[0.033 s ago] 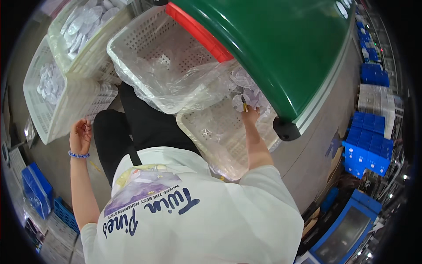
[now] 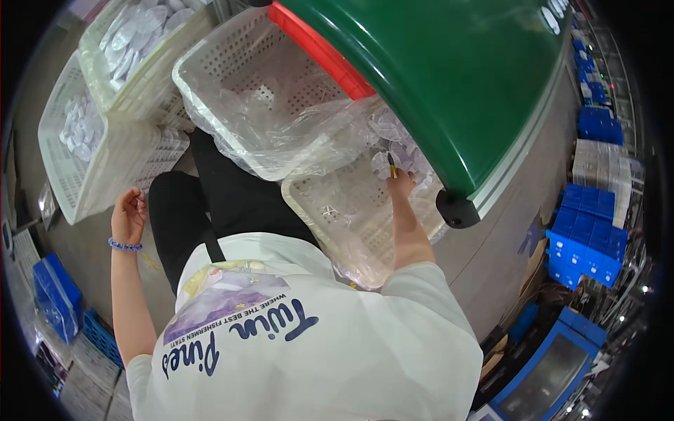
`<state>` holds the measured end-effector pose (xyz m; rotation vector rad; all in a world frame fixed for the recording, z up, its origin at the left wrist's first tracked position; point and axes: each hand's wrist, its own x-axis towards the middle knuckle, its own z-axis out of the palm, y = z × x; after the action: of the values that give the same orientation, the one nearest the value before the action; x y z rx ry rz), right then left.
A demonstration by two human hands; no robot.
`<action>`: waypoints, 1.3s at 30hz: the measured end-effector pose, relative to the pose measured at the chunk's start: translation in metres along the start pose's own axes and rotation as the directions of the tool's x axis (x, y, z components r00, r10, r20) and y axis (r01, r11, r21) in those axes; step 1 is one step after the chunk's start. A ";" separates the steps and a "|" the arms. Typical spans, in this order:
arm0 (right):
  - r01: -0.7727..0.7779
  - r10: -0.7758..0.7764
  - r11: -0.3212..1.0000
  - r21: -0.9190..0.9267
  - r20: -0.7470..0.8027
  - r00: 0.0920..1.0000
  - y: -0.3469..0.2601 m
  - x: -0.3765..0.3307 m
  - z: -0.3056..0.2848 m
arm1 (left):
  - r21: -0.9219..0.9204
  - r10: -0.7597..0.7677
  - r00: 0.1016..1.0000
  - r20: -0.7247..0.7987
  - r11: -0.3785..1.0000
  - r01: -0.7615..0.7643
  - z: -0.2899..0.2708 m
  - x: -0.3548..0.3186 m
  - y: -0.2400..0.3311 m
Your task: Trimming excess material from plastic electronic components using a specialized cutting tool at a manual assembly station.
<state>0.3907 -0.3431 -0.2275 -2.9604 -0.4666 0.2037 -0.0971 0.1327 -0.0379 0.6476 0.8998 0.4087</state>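
My right hand [image 2: 400, 184] reaches into the white crate [image 2: 298, 203] at the centre right. It grips a slim tool with a yellow handle and dark tip [image 2: 392, 167]; its exact kind is unclear. Beneath and beyond the tool lie several clear, rounded plastic pieces [image 2: 400, 144], partly hidden by the green cover. My left hand [image 2: 128, 219], with a blue beaded bracelet at the wrist, is raised beside my left knee. Its fingers curl loosely, with nothing visible in them.
A glossy green cover [image 2: 428, 77] with a red edge [image 2: 319, 49] overhangs the crates. Ahead stands another white crate [image 2: 189, 88] lined with clear plastic. Two crates of clear pieces, an upper crate [image 2: 151, 88] and a lower crate [image 2: 60, 172], stand left. Blue boxes [image 2: 586, 231] stand right.
The view has shifted very slightly. My right hand keeps the tool among the clear pieces, and my left hand stays beside the knee.
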 end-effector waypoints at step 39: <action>-0.747 -0.166 0.217 0.628 0.778 0.606 -0.026 -0.118 -0.063 | 0.335 -0.253 0.812 0.525 0.939 0.076 0.180 0.071 -0.064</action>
<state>0.2812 -0.3626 -0.1479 -1.4954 0.2822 1.2635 0.0954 0.0647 -0.0406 0.9010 0.4402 -0.0946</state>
